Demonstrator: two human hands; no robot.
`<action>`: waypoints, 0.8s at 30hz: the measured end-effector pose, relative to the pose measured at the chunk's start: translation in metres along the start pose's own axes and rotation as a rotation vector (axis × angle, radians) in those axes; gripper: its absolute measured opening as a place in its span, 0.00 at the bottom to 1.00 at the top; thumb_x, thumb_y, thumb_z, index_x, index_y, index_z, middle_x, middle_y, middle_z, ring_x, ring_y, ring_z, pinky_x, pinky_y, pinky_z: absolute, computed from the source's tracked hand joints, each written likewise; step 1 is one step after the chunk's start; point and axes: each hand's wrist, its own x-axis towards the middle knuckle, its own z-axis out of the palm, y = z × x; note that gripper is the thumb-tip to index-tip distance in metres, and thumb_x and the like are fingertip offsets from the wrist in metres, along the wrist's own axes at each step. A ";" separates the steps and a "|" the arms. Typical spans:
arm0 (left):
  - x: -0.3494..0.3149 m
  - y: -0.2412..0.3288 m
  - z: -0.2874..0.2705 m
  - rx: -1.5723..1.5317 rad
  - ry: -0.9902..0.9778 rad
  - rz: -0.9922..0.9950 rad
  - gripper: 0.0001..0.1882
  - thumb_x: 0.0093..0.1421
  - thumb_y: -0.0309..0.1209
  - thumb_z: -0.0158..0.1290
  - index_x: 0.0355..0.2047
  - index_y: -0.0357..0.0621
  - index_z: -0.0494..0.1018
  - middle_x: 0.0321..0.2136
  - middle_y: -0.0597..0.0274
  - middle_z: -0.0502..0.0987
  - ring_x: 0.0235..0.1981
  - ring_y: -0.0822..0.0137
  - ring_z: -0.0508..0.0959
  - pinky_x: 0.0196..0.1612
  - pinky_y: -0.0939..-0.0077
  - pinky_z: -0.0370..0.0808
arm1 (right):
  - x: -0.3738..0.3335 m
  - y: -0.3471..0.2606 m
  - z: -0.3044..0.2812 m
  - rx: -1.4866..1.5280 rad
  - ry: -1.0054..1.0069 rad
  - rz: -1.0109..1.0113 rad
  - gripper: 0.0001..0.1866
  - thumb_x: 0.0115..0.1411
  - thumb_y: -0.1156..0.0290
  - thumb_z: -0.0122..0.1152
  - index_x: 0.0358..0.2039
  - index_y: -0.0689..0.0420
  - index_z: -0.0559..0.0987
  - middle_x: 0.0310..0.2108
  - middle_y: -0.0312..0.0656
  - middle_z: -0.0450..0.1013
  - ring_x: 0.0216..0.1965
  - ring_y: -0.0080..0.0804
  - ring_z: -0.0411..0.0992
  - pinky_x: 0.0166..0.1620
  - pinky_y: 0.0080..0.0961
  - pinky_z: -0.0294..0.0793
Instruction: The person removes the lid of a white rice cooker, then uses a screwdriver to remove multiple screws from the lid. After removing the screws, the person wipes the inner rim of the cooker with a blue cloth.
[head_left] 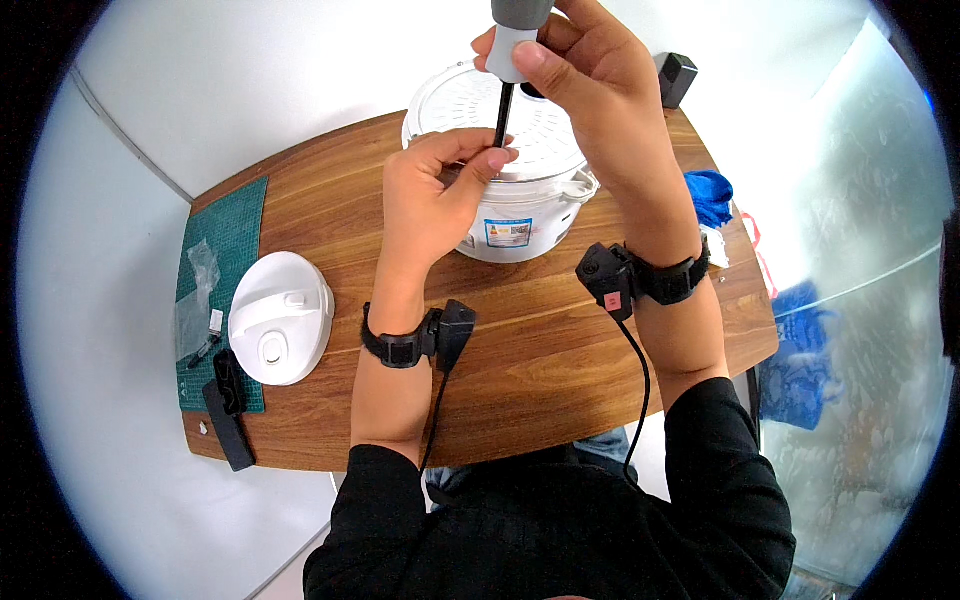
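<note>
A white rice cooker body point(545, 235) stands at the far middle of the table, its slotted round base facing up. Above it, my right hand point(605, 95) is closed around the grey handle of a screwdriver point(503, 118), held nearly upright with its dark shaft pointing down. Thumb and fingers of my left hand point(440, 190) pinch the lower end of that shaft, just over the base. The tip is hidden behind those fingers, and I cannot tell if a screw is there. To the left lies the white rice cooker lid point(280, 318), handle side up.
A green cutting mat point(225, 225) covers the table's left end, with a clear plastic bag point(197, 300) and a black elongated object point(228, 425). At the right edge are a blue cloth point(708, 197) and a small black box point(677, 80). Cabled black devices point(455, 335) are strapped to both wrists.
</note>
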 end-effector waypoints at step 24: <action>0.002 -0.008 0.001 0.143 0.039 0.029 0.07 0.57 0.31 0.68 0.32 0.41 0.85 0.26 0.63 0.85 0.34 0.68 0.79 0.38 0.71 0.75 | 0.002 0.004 0.010 -0.413 0.056 0.038 0.21 0.71 0.64 0.61 0.53 0.63 0.66 0.31 0.36 0.71 0.33 0.20 0.69 0.33 0.22 0.69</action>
